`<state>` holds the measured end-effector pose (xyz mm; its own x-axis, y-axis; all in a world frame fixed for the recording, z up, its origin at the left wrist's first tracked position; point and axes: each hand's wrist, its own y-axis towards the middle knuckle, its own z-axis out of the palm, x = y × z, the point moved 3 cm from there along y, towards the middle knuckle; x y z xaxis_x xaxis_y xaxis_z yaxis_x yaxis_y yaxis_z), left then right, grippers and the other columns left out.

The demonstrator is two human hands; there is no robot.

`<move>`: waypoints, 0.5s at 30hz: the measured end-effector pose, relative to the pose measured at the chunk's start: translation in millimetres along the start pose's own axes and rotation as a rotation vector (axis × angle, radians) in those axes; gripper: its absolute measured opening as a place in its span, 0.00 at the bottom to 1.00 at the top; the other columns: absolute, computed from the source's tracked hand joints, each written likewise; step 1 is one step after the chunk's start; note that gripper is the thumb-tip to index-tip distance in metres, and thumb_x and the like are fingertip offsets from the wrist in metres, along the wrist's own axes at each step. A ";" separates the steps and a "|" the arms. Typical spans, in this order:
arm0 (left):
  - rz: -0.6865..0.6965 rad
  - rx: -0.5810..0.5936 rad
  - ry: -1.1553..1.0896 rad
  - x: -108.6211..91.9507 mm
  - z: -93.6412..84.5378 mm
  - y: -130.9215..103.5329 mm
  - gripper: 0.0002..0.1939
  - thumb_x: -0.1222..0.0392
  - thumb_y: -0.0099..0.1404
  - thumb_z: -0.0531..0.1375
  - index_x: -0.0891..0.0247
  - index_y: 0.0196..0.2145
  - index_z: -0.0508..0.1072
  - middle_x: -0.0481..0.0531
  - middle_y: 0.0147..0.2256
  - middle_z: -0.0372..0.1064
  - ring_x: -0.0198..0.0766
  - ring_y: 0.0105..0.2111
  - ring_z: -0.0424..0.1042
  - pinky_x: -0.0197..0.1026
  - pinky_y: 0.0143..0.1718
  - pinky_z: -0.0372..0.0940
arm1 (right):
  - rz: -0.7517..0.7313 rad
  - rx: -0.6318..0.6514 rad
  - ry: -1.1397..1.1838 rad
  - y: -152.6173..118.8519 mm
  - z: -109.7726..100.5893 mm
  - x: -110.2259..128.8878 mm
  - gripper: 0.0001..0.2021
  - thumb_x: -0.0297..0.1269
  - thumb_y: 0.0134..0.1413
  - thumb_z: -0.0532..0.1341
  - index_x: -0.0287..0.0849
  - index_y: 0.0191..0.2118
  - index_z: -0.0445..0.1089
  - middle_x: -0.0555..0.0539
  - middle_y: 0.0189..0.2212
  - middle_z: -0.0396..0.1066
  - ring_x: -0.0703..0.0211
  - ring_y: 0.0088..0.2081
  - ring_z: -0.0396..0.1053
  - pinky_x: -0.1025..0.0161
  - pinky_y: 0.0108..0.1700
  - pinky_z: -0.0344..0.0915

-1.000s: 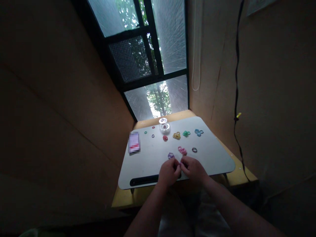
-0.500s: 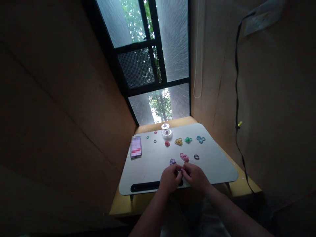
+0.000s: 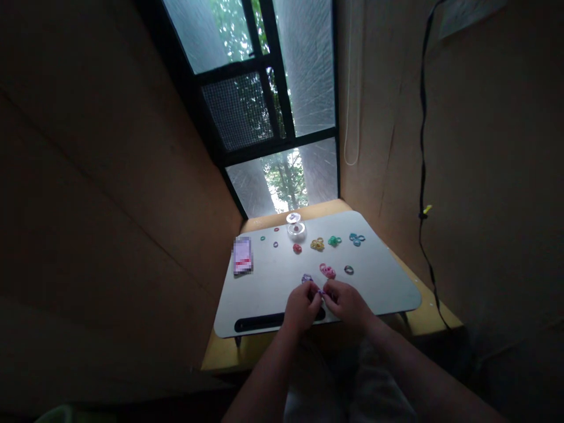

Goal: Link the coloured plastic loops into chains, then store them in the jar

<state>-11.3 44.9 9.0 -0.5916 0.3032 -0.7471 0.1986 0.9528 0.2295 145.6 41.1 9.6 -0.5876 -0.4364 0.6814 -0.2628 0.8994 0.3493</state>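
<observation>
My left hand (image 3: 302, 306) and my right hand (image 3: 346, 304) meet over the front of a white lap desk (image 3: 264, 288). Between their fingertips both pinch a small purple hair tie (image 3: 321, 292), partly hidden by the fingers. Just beyond my left hand lies a bunch of purple hair ties (image 3: 307, 278), its near side covered. Pink hair ties (image 3: 327, 271) form a pile past my right hand, and a dark hair tie (image 3: 349, 269) rests to the right of them.
Across the back sit red (image 3: 297, 248), yellow (image 3: 317, 244), green (image 3: 334, 241) and blue hair ties (image 3: 356, 239). Behind them stands a clear round container (image 3: 296, 231). A blurred-out rectangular object (image 3: 242, 255) lies left. A black slot (image 3: 259, 321) lines the front edge.
The camera view has tilted slightly, so the desk appears a little higher. Both hands stay together, and the purple hair tie shows more clearly between the fingertips.
</observation>
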 end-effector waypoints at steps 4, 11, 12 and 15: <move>-0.015 -0.011 -0.027 1.7 -0.4 1.0 0.04 0.61 0.63 0.57 0.61 0.31 0.69 0.44 0.25 0.65 0.33 0.26 0.63 0.35 0.29 0.55 | 0.013 -0.012 0.011 1.0 0.6 -0.8 0.06 0.35 0.57 0.57 0.44 0.29 0.66 0.52 0.25 0.68 0.62 0.27 0.64 0.65 0.31 0.56; -0.003 -0.011 -0.013 4.1 0.0 1.9 0.06 0.59 0.63 0.57 0.61 0.29 0.66 0.43 0.24 0.61 0.33 0.25 0.61 0.35 0.29 0.54 | 0.023 -0.018 0.012 1.6 1.4 -2.5 0.07 0.36 0.58 0.57 0.44 0.29 0.66 0.51 0.26 0.69 0.61 0.29 0.65 0.65 0.33 0.57; -0.001 -0.009 -0.014 4.2 0.1 1.9 0.06 0.59 0.64 0.57 0.61 0.29 0.66 0.43 0.24 0.61 0.33 0.26 0.61 0.35 0.29 0.54 | 0.024 -0.016 0.013 1.7 1.5 -2.9 0.07 0.36 0.58 0.57 0.44 0.29 0.66 0.51 0.26 0.69 0.61 0.29 0.65 0.65 0.33 0.57; 0.010 -0.008 -0.029 4.0 0.0 1.8 0.06 0.59 0.64 0.57 0.61 0.29 0.66 0.42 0.24 0.61 0.33 0.26 0.61 0.35 0.30 0.55 | 0.017 -0.009 0.014 1.7 1.7 -4.2 0.07 0.36 0.58 0.57 0.44 0.29 0.66 0.51 0.26 0.69 0.61 0.29 0.65 0.65 0.33 0.57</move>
<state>-13.4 47.8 6.5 -0.5666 0.3126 -0.7624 0.1984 0.9498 0.2419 146.3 44.5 6.2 -0.5815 -0.4210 0.6962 -0.2457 0.9066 0.3431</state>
